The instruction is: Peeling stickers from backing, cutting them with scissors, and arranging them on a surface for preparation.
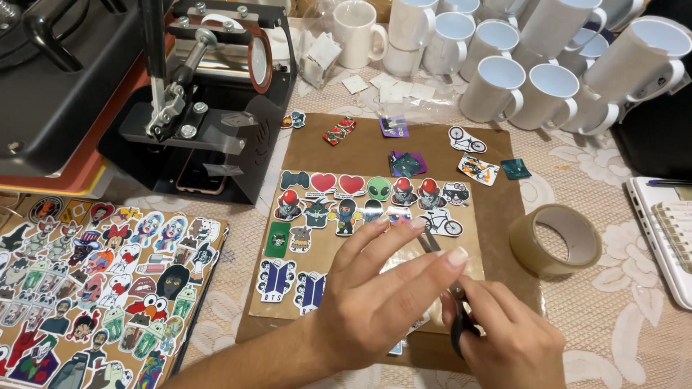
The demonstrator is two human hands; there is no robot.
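My left hand (382, 288) lies over a clear strip of tape (404, 263) on a brown card (285, 284) covered with several small cut-out stickers (339, 189), its fingers pinching the strip. My right hand (504, 338) holds black-handled scissors (432, 241), whose metal blades point up beside my left fingertips at the edge of the strip. A roll of clear packing tape (555, 239) lies to the right of the card.
A black mug heat press (194, 94) stands at the back left. Several white mugs (497, 86) crowd the back right. A large sheet of printed stickers (94, 288) lies at the front left. A spiral notebook (667, 238) sits at the right edge, on a lace tablecloth (620, 324).
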